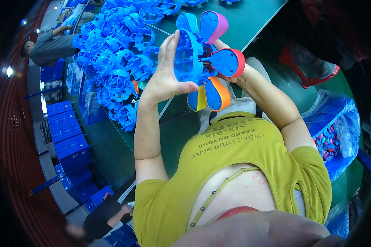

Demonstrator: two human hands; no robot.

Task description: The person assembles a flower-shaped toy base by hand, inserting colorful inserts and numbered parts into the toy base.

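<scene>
While the green table (251, 16) takes up most of the top, a big pile of blue plastic wheel frames (115, 57) sits at about 10 o'clock. Dead centre is the blue plastic wheel toy with coloured paddle cups (206, 57), held up between both hands. Left hand (167, 76) is at its 9 o'clock, thumb and fingers grasping the rim. Right hand (226, 76) is mostly hidden behind it at 3 o'clock, grip unclear.

Blue plastic bag (336, 119) of small coloured parts, far right
</scene>
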